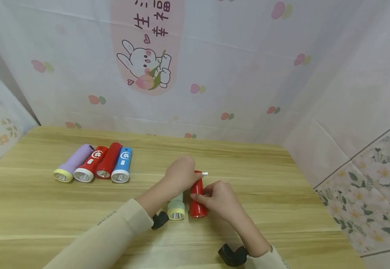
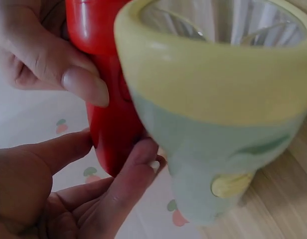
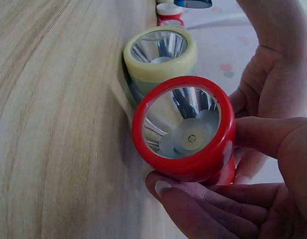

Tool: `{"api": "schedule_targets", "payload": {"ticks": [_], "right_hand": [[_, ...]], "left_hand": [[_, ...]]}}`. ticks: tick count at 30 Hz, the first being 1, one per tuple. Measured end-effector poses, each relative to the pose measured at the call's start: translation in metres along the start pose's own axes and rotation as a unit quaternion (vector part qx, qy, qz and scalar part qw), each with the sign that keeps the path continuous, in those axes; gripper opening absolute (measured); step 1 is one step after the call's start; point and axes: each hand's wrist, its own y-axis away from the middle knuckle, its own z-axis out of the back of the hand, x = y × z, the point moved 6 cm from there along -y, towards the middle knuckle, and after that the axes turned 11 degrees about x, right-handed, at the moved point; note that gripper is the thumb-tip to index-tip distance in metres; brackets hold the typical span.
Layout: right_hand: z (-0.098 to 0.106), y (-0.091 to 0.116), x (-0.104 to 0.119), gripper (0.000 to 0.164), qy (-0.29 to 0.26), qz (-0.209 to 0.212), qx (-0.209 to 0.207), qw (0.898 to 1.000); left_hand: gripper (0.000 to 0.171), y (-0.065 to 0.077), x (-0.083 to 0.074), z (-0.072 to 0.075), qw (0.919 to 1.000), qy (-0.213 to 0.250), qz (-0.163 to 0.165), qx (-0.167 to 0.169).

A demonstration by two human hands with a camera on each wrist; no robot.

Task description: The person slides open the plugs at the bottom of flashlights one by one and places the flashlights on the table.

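Note:
A red flashlight [image 1: 198,211] points its lens toward me, gripped by both hands. My left hand [image 1: 181,172] pinches its tail end at the far side, where a small whitish piece [image 1: 205,174] sticks out past the fingertips. Thumb and fingers of my right hand [image 1: 222,200] hold the body just behind the red head; the right wrist view shows its clear lens and shiny reflector [image 3: 193,119]. Directly left of it is a pale green flashlight with a yellow head [image 1: 176,209]. My left forearm and hand hide part of that green body.
At the left of the wooden table [image 1: 265,179] lie a purple flashlight [image 1: 76,157], a red one with a white head [image 1: 92,164], an all-red one [image 1: 111,158] and a blue one [image 1: 123,164], side by side. A patterned curtain [image 1: 231,74] hangs behind the table.

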Motion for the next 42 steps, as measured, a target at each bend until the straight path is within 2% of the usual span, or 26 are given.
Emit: {"api": "schedule_targets", "payload": {"ticks": [4,9,17,22,26,33,42], "right_hand": [[-0.003,0.001,-0.002,0.04,-0.01,-0.002,0.007,1.0],[-0.004,0.0,-0.003,0.037,-0.017,-0.003,0.009,1.0],[-0.007,-0.002,-0.004,0.042,-0.001,-0.006,0.003,1.0],[-0.008,-0.002,-0.006,0.049,-0.001,-0.011,0.004,1.0],[-0.009,-0.003,-0.007,0.049,-0.007,-0.015,0.009,1.0],[-0.014,-0.005,-0.008,0.046,-0.034,-0.019,0.025,0.999],[-0.017,-0.007,-0.009,0.048,-0.047,-0.02,0.022,0.998]], "left_hand": [[0.03,0.004,-0.005,-0.006,0.9997,-0.019,-0.006,0.012],[0.026,0.005,-0.009,-0.01,0.9993,-0.034,-0.003,0.015],[0.023,0.0,-0.006,-0.014,0.999,-0.043,0.004,0.008],[0.023,-0.004,-0.003,-0.019,0.9991,-0.04,0.001,0.012],[0.024,-0.007,-0.001,-0.022,0.9992,-0.036,0.0,0.017],[0.025,-0.009,0.003,-0.022,0.9986,-0.046,0.005,0.025],[0.024,-0.006,0.003,-0.019,0.9989,-0.043,-0.007,0.018]]}}
